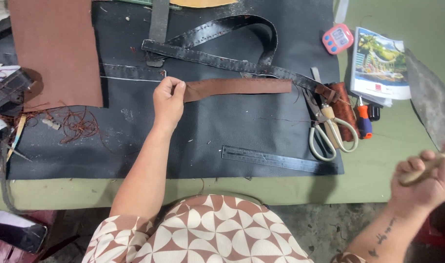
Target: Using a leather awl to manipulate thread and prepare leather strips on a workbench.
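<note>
I pinch the near end of the flat brown leather strap [237,87] with my left hand [168,100], pressing it onto the black cutting mat [208,126]; my right hand [425,182], off the mat's right edge, grips a wooden tool handle [424,170]; I judge trimming comes next, needing a steady strap; cream-handled scissors [325,131] lie just right of it.

Workbench covered in olive-green cloth [378,170], with a black mat [222,131] laid over most of it. Brown fabric sheet [54,48] sits on the mat's upper left, loose reddish thread scraps [76,124] just below it. Bare grey concrete floor [325,229] shows under the bench's near edge. Light is even and flat, soft shadows only. No walls or windows in view.
</note>
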